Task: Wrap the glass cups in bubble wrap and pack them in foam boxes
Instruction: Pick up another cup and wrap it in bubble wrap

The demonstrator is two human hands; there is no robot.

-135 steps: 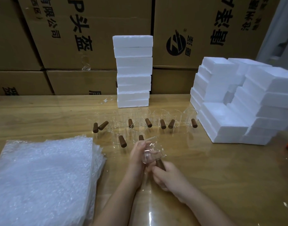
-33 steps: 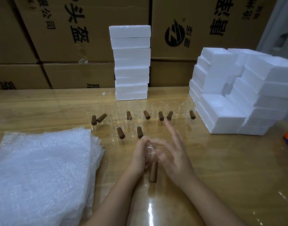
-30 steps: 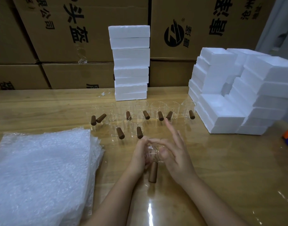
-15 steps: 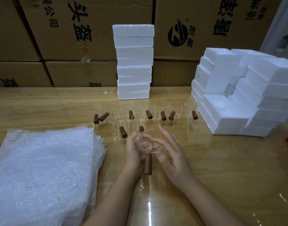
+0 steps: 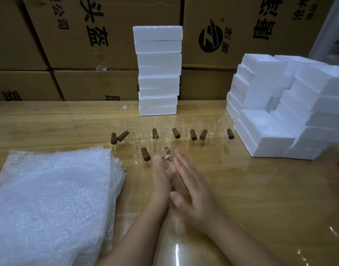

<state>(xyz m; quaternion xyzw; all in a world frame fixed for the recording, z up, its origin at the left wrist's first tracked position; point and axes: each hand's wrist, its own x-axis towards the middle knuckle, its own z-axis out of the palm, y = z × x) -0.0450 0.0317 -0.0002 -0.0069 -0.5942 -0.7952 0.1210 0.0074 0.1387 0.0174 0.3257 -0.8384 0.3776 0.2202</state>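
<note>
In the head view we see the left hand and the right hand held palm to palm just above the wooden table. A clear glass cup is pressed between them. It is blurred. Both hands show straight fingers laid flat against the glass, with nothing curled around it.

Just beyond the fingertips stands a row of glass cups with brown handles, two more standing nearer to us. A thick stack of bubble wrap sheets lies to the left of the hands. A tall stack of foam boxes rises behind the cups. A stepped pile of foam boxes sits at the right, and cardboard cartons form a wall behind.
</note>
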